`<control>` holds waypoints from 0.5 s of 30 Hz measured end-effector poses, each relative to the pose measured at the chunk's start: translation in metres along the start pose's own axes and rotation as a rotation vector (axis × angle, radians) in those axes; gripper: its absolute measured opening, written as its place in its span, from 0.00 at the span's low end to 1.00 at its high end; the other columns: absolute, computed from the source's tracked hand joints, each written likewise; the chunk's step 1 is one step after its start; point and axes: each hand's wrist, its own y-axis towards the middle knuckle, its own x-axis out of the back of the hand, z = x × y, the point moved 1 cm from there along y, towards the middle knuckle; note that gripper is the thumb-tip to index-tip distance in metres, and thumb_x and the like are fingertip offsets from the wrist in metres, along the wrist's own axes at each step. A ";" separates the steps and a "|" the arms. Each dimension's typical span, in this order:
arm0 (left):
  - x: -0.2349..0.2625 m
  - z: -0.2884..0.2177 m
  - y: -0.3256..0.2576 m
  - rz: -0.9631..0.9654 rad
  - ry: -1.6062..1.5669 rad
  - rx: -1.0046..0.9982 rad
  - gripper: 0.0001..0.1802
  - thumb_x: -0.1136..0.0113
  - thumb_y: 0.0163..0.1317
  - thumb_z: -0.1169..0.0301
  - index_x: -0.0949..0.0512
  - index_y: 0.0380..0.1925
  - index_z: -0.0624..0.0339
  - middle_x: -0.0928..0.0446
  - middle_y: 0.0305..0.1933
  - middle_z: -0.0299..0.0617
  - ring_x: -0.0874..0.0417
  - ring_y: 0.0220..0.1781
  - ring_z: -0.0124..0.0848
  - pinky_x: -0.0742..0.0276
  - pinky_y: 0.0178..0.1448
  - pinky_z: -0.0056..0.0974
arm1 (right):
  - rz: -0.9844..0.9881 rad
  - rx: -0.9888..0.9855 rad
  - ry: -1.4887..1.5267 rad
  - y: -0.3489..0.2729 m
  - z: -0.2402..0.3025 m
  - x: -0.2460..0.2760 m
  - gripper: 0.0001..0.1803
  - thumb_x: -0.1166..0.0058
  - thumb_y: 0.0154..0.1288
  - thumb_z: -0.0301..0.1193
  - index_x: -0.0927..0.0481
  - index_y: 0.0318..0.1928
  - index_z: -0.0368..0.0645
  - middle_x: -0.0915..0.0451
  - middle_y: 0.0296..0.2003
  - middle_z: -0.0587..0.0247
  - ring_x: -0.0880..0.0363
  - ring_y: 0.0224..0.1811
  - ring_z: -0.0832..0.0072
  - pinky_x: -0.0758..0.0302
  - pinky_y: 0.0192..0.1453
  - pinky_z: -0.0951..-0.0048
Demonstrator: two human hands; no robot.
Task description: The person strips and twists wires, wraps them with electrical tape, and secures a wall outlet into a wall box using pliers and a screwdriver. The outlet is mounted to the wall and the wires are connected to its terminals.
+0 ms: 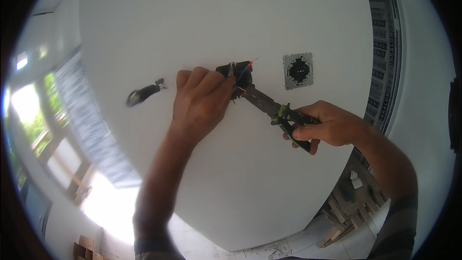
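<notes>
Head view. My left hand point(199, 98) pinches the coloured wires point(244, 73) at the open wall box point(236, 74), centre of the white wall point(216, 173). My right hand point(327, 127), at four o'clock from the box, is clenched on the pliers point(274, 110), whose nose meets the wires. I judge stripping is in hand; next calls for a steady squeeze. A mounted frame point(298, 71) sits at three o'clock, a cable stub point(144, 92) at nine.

My hands crowd the open wall box point(239, 74); bare wall point(202, 24) lies free between it and the switch frame point(298, 71).
</notes>
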 end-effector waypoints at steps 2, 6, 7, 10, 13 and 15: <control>0.001 0.000 0.000 -0.004 0.009 -0.003 0.15 0.19 0.49 0.78 0.10 0.38 0.56 0.22 0.34 0.30 0.21 0.38 0.31 0.35 0.47 0.41 | 0.016 -0.012 -0.030 0.001 0.002 0.000 0.16 0.39 0.75 0.40 0.14 0.41 0.38 0.16 0.32 0.62 0.16 0.33 0.77 0.21 0.35 0.70; 0.000 -0.002 -0.001 -0.010 -0.005 -0.009 0.15 0.19 0.48 0.79 0.10 0.38 0.57 0.23 0.33 0.30 0.21 0.38 0.31 0.35 0.46 0.41 | -0.023 0.023 -0.049 0.003 0.002 -0.004 0.16 0.40 0.76 0.39 0.15 0.41 0.37 0.16 0.31 0.63 0.16 0.32 0.78 0.23 0.35 0.75; 0.000 -0.002 -0.001 -0.011 -0.005 -0.014 0.16 0.19 0.47 0.79 0.10 0.38 0.57 0.23 0.33 0.30 0.21 0.38 0.31 0.35 0.46 0.41 | -0.035 0.039 -0.039 0.005 -0.002 -0.004 0.16 0.40 0.76 0.39 0.15 0.42 0.37 0.16 0.31 0.62 0.16 0.32 0.77 0.23 0.35 0.75; -0.001 -0.002 -0.001 -0.009 0.002 -0.020 0.16 0.20 0.47 0.79 0.10 0.38 0.57 0.23 0.33 0.30 0.21 0.38 0.32 0.35 0.47 0.41 | -0.070 -0.039 0.053 0.005 -0.002 -0.006 0.16 0.38 0.76 0.38 0.17 0.49 0.35 0.15 0.31 0.61 0.15 0.32 0.76 0.21 0.36 0.74; -0.001 -0.001 -0.002 -0.016 0.019 -0.023 0.16 0.20 0.47 0.80 0.10 0.38 0.57 0.23 0.33 0.30 0.22 0.38 0.32 0.35 0.47 0.42 | 0.086 -0.046 0.271 0.001 -0.001 -0.009 0.22 0.34 0.73 0.37 0.22 0.57 0.34 0.14 0.33 0.57 0.14 0.32 0.75 0.20 0.35 0.72; -0.002 0.000 -0.002 -0.022 0.019 -0.025 0.16 0.20 0.48 0.80 0.11 0.38 0.57 0.23 0.33 0.30 0.22 0.38 0.32 0.35 0.46 0.42 | 0.144 -0.016 0.266 -0.001 0.003 -0.009 0.28 0.30 0.70 0.37 0.25 0.61 0.33 0.15 0.33 0.55 0.14 0.31 0.74 0.19 0.34 0.71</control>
